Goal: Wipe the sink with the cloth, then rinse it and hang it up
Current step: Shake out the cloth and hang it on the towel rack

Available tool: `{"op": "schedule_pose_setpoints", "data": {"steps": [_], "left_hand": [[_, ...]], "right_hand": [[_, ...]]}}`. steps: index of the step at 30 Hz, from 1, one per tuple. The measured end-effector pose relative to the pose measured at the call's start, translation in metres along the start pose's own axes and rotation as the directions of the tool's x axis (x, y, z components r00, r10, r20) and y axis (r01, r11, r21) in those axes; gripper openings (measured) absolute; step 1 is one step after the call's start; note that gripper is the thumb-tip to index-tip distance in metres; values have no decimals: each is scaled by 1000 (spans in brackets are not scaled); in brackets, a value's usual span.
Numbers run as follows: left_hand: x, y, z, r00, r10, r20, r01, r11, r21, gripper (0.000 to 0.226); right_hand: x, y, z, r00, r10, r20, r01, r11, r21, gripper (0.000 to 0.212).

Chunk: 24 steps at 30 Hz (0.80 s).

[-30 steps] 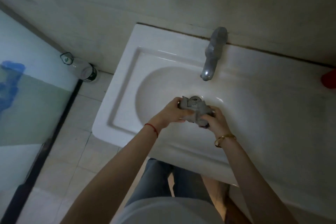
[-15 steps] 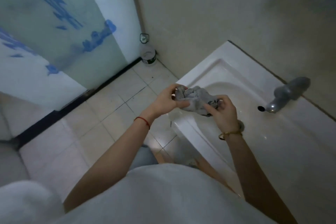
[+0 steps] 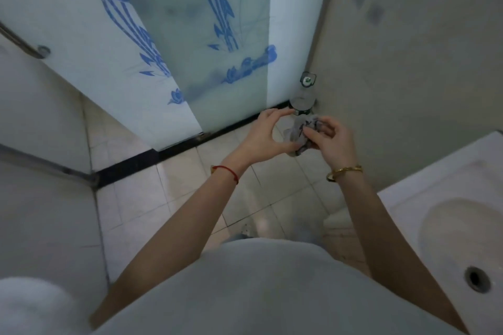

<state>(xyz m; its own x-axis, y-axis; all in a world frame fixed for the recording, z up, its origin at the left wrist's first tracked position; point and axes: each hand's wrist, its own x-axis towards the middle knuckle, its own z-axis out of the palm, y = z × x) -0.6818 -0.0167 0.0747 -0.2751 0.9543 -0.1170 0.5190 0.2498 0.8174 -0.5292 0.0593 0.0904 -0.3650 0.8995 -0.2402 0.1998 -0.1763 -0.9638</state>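
Observation:
A crumpled grey cloth (image 3: 298, 132) is held between both hands, in the air above the tiled floor and left of the sink. My left hand (image 3: 268, 134), with a red string at the wrist, pinches the cloth's left side. My right hand (image 3: 330, 140), with a gold bangle, grips its right side with curled fingers. The white sink (image 3: 441, 215) lies at the right edge, its drain (image 3: 477, 279) in view; the tap is out of frame.
A frosted glass door with blue plant patterns (image 3: 174, 35) stands ahead, over a black sill (image 3: 174, 152). A small metal fitting (image 3: 307, 80) and a round canister (image 3: 302, 105) sit at the wall's base. Beige wall (image 3: 408, 49) to the right; pale floor tiles (image 3: 152, 198) below.
My view has swung left, away from the sink toward the glass door. Both hands carried the cloth out of the basin and off to the left of the sink.

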Motion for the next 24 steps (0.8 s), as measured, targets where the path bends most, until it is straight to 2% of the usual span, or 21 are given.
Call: {"op": "schedule_pose_setpoints", "data": {"steps": [6, 11, 13, 16, 19, 21, 24], "left_hand": [[44, -17, -60, 1000, 17, 4, -17, 1000, -8, 75], [96, -23, -102, 994, 101, 51, -102, 995, 11, 63], [122, -27, -117, 987, 145, 72, -148, 988, 33, 55], [167, -25, -139, 983, 134, 122, -141, 989, 49, 38], [213, -10, -161, 975, 137, 175, -148, 988, 53, 31], [243, 1, -168, 968, 139, 211, -136, 990, -29, 32], [287, 13, -171, 966, 147, 214, -116, 982, -152, 36]], "right_hand": [[43, -28, 69, 1000, 14, -14, -13, 999, 51, 9], [91, -48, 97, 1000, 14, 22, -17, 993, 119, 14], [113, -56, 103, 1000, -6, 22, 4, 995, 99, 6], [151, -69, 104, 998, -61, 17, 60, 998, 27, 14], [187, -83, 95, 991, -135, -12, 133, 987, -95, 24], [206, -92, 90, 983, -183, -34, 175, 970, -170, 29], [232, -104, 84, 969, -232, -88, 216, 962, -165, 31]]}}
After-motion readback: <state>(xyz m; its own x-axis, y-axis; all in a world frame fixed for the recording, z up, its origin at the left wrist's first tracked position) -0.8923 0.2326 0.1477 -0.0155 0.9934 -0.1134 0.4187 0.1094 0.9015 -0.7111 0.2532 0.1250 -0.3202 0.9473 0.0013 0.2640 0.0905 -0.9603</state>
